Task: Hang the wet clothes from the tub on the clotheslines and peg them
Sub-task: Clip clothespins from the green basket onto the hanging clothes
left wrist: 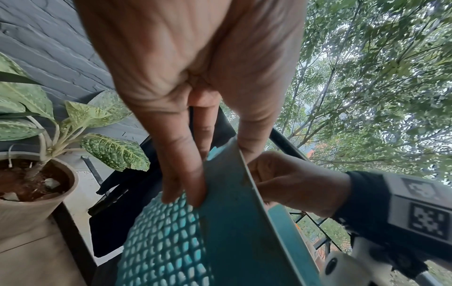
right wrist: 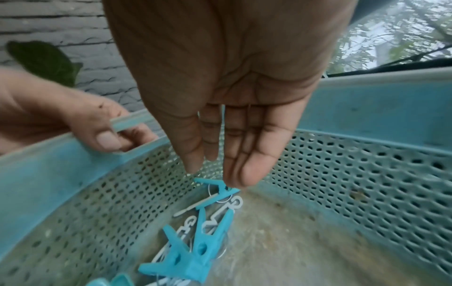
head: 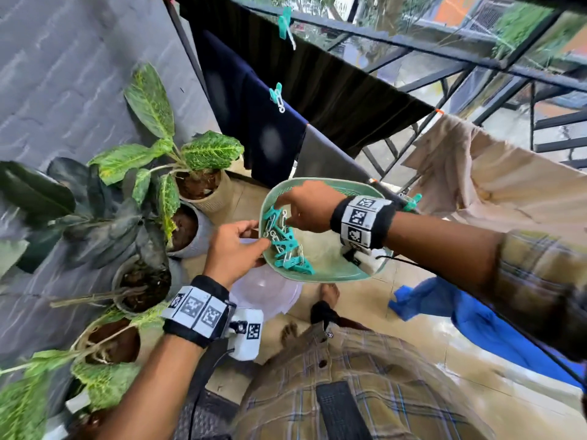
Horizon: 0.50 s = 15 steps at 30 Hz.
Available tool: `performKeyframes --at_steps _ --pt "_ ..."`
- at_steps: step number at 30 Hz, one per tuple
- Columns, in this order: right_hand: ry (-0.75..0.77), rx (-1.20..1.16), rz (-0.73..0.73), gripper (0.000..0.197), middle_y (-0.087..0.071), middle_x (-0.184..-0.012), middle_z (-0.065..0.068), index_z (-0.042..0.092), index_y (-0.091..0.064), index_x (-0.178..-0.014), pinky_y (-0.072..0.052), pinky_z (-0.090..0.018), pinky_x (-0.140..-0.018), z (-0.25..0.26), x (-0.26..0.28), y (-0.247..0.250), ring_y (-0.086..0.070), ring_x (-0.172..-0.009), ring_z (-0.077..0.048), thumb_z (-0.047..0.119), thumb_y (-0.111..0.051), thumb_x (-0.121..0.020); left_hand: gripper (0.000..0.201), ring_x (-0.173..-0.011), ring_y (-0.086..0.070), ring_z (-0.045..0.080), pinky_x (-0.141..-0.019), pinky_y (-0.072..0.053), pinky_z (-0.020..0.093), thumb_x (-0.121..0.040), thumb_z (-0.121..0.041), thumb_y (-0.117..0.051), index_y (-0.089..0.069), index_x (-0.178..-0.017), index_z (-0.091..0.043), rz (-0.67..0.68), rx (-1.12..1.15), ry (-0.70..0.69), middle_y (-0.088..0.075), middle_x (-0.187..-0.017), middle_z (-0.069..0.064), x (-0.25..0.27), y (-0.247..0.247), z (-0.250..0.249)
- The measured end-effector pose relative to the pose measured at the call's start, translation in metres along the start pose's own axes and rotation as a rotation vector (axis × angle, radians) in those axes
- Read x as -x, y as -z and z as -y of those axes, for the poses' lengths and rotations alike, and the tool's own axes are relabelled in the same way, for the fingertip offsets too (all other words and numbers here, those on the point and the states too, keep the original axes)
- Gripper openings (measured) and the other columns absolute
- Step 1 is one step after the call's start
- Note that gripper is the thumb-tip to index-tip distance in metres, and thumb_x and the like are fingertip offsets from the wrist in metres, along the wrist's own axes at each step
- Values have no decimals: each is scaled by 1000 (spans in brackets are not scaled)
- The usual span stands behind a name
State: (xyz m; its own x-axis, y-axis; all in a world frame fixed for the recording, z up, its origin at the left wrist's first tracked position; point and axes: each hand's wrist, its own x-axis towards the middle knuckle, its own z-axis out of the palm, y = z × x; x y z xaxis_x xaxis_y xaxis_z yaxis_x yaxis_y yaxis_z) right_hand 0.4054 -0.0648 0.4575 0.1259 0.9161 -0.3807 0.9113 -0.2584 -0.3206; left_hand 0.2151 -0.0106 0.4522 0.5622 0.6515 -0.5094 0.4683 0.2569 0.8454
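The left hand [head: 235,249] grips the near-left rim of a green perforated basket [head: 336,271], thumb over the edge and fingers curled under it, and holds the basket up tilted in front of the person. The right hand [head: 306,208] reaches down into the basket from the far right, its fingers pointing down at a heap of teal clothes pegs [head: 287,246] lying along the basket's left side; the fingertips [right wrist: 193,166] are on the topmost peg [right wrist: 215,188], thumb and fingers closing round it, though how firm the pinch is cannot be told. On the lines on the far side hang a black cloth [head: 333,87] and a dark navy garment [head: 251,122], each with a teal peg on its line [head: 285,23] [head: 277,96]. To the right a cream cloth [head: 495,182] is draped over a line, with another teal peg [head: 413,202] at its left end just behind the right wrist. A blue cloth [head: 470,315] hangs lower down on the right, nearer the person. Below the basket, on the tiled floor, stands a pale translucent tub [head: 266,296]; what it holds cannot be seen. Potted plants [head: 197,160] stand in a row along the grey wall on the left.
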Motion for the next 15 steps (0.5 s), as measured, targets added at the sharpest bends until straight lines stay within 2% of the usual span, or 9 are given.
performKeyframes --at_steps 3,5,8,11,15 --pt "33 93 31 45 -66 -117 -4 33 -56 -131 -52 -36 -86 17 4 -12 -63 -106 -29 26 -62 -87 25 -90 -73 26 -76 -60 55 -79 0 -69 -77 -92 -21 23 10 -6 -77 -91 3 11 3 6" --pt "35 149 50 44 -68 -112 -4 33 -57 -128 -54 -36 -80 26 6 -19 -65 -101 -30 27 -63 -85 25 -88 -73 22 -75 -61 53 -79 -1 -69 -77 -93 -20 33 6 -28 -77 -89 1 18 6 10" --pt "18 212 51 40 -69 -106 -5 31 -58 -128 -48 -34 -70 33 10 -26 -67 -95 -30 24 -61 -89 27 -82 -72 15 -72 -62 49 -81 1 -69 -77 -93 -22 33 -7 -53 -76 -84 -3 26 7 15" --pt "9 285 39 36 -67 -108 -8 26 -59 -127 -44 -35 -67 39 17 -30 -65 -97 -33 20 -55 -92 26 -83 -71 16 -75 -61 49 -82 2 -68 -76 -97 -17 49 24 -30 -75 -81 -5 34 8 20" --pt "22 372 36 31 -67 -101 -4 26 -60 -123 -42 -34 -65 46 26 -35 -66 -91 -29 29 -57 -92 26 -84 -72 18 -74 -61 49 -81 4 -68 -75 -98 -15 53 51 -35 -75 -87 3 41 9 25"
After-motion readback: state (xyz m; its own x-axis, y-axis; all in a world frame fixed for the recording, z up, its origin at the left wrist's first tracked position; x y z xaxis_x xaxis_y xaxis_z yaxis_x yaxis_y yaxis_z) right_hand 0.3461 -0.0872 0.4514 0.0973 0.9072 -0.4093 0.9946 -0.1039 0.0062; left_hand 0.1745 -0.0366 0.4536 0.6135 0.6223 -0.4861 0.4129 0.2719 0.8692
